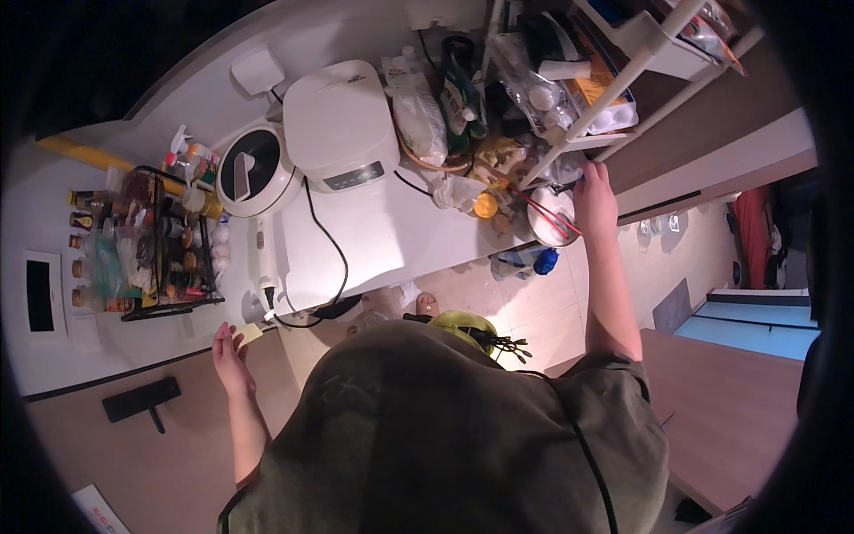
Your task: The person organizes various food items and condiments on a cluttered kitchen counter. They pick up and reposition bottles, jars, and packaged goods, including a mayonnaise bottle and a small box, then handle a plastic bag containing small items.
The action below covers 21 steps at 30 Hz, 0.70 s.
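At the right end of the white counter [373, 247], my right hand [595, 193] is at the rim of a white bowl [548, 223], with its fingers around something dark that is mostly hidden. A pair of red chopsticks [544, 210] leans across the bowl. My left hand [231, 357] hangs at the counter's front edge on the left, its fingers loosely bent and nothing seen in it. Close behind its fingers lies a pale yellow piece [250, 334]. A white handheld appliance [265, 253] with a black cord lies near it on the counter.
A white rice cooker [340, 120] and a round white pot with a dark lid [250, 167] stand at the back. Spice jars fill a black rack [160, 247] on the left. A white shelf rack [600, 107] rises over the right end. A blue-capped container [546, 260] is below the counter edge.
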Available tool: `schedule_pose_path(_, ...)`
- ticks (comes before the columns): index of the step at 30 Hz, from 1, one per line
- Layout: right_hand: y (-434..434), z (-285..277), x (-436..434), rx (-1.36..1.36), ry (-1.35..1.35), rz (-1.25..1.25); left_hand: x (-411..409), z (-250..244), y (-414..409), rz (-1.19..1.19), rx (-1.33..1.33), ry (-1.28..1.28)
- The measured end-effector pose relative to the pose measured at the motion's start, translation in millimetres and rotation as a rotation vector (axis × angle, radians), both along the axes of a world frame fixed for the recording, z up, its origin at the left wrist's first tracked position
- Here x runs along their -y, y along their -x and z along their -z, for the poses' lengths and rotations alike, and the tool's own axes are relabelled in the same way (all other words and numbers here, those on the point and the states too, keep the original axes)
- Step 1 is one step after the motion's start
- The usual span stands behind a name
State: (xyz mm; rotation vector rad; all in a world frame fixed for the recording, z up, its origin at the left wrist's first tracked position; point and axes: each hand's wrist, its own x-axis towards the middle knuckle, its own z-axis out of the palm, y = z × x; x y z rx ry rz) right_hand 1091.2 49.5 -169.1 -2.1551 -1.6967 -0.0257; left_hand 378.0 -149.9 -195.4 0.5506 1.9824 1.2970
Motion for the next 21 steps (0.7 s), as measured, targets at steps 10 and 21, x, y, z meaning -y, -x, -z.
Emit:
schedule_pose_path(10,-40,38,-44,0.165,0.129,-0.008,-43,-11,-45,0.207,-0.015,-0.061)
schedule_pose_path(21,-23,36,-8,-1.115,-0.693,0.277,-35,-29,-42,0.305,-0.030,-0.135)
